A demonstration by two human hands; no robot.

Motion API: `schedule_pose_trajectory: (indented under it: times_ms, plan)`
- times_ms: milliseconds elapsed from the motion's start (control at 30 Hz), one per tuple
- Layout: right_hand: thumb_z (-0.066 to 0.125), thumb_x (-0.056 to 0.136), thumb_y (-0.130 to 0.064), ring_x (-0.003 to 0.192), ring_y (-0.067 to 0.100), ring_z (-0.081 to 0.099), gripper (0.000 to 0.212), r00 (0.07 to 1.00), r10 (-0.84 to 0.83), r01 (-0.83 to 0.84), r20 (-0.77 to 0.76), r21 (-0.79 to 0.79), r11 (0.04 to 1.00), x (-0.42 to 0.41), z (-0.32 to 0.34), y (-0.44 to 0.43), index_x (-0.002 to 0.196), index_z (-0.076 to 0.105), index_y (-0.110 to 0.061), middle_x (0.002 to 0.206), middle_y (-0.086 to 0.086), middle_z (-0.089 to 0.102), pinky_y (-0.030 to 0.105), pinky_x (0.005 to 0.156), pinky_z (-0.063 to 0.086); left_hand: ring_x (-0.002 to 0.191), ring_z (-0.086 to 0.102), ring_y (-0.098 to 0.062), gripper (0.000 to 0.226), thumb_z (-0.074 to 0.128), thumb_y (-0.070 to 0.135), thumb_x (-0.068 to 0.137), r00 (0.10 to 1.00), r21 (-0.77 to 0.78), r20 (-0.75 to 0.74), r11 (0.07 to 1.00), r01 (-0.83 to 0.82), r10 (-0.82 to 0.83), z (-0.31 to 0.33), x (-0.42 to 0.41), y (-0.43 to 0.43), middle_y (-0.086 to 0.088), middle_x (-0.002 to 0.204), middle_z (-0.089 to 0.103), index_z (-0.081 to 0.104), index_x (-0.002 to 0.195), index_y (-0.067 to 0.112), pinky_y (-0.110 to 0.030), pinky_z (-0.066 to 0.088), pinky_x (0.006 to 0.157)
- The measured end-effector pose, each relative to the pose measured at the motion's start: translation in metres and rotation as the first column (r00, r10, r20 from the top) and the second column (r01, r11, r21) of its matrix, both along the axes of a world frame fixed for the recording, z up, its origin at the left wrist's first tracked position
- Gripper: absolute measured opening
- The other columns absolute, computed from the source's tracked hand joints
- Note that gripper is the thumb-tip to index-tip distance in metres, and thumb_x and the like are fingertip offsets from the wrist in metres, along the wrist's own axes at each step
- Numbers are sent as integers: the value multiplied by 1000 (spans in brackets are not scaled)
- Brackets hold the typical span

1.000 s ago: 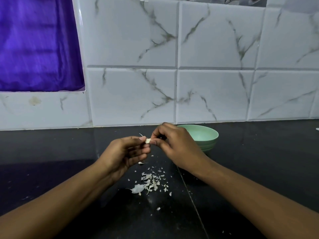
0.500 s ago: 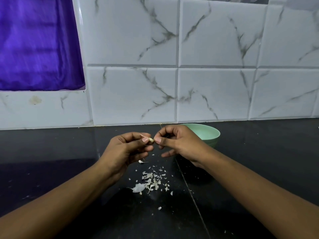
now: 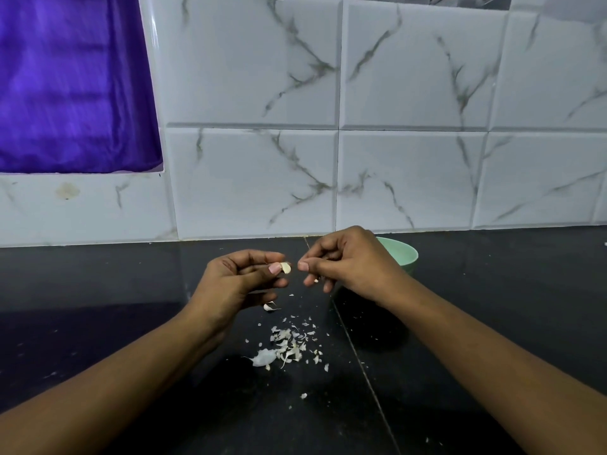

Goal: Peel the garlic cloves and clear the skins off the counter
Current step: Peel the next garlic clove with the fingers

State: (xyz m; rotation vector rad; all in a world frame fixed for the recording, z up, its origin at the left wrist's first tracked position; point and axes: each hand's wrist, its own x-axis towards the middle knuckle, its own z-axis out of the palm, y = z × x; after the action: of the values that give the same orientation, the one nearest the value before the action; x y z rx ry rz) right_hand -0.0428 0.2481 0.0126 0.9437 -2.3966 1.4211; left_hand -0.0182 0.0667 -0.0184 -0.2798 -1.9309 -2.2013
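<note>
While left hand pinches garlic clove pointing rightward, right hand curled, grip unclear.

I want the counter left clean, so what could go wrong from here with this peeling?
1. The left hand pinches the garlic clove only at its fingertips above the counter; it could slip and drop into the pile of skins.
2. Small flakes lie scattered away from that pile, so some may be missed when clearing.
3. The green bowl sits close behind the right hand; a flick might send skins into it.
</note>
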Motion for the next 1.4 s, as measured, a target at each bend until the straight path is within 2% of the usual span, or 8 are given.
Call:
schedule_pose_trajectory:
  times_ms: [100,233,467,667,833,1000,1133,1400]
  plan:
    - [84,67,-15,57,5,57,17,999,-23,22,-38,-29,999,-1,-1,0,74,70,-18,63,-6,64,27,61,53,67,70,-10,19,68,15,70,1000,-15,-2,1000,-19,19,-1,0,0,-3,78,74,69,88,11,-20,54,59]
    - [81,71,-9,62,4,56,25,998,52,-52,42,-13,999,-4,-8,-4,87,68,-22,71,-7,60,24,61,53,64,70,-10,22,68,19,67,999,-8,16,1000,-28,29,-1,-2,1,-4,75,74,68,86,8,-20,54,60]
    - [73,80,-9,64,11,65,11,991,44,-21,129,-174,985,-9,-23,-15,79,66,-17,65,0,66,27,59,54,61,69,-12,2,68,8,80,997,-135,-11,987,-84,83,-3,-2,2,-8,68,72,68,81,7,-20,53,55]
    - [75,80,-14,66,8,64,6,971,-77,79,-228,-2,997,-6,-24,-16,82,69,-16,72,-5,69,27,66,55,63,69,-13,8,64,10,87,994,-203,-28,973,-111,108,-2,0,2,-9,72,73,68,80,7,-28,51,63]
    - [72,82,-15,73,6,62,5,912,-54,102,-406,96,990,-5,-23,-15,86,69,-15,78,-7,68,28,72,52,63,69,-9,10,63,11,88,995,-194,17,977,-89,94,0,1,2,-4,70,73,68,80,9,-22,52,57]
    - [70,84,-12,68,6,65,10,994,-41,41,-100,-3,999,-9,-22,-13,82,66,-21,72,-7,66,28,67,55,66,70,-13,5,66,11,85,996,-244,-13,966,-85,85,1,3,3,-6,78,74,69,83,9,-21,53,54]
    - [66,86,-6,71,10,67,13,989,53,-31,135,-159,987,-12,-23,-12,83,66,-19,74,0,68,26,64,55,67,71,-16,5,69,10,84,991,-344,-85,931,-124,100,2,4,4,-6,74,73,72,82,12,-19,51,51]
    - [70,79,2,67,8,67,15,950,185,-86,252,-358,930,-10,-24,-15,86,67,-11,75,2,69,19,59,55,60,68,-16,10,68,12,84,995,-262,-26,960,-100,97,2,6,4,-9,76,73,73,75,12,-26,51,54]
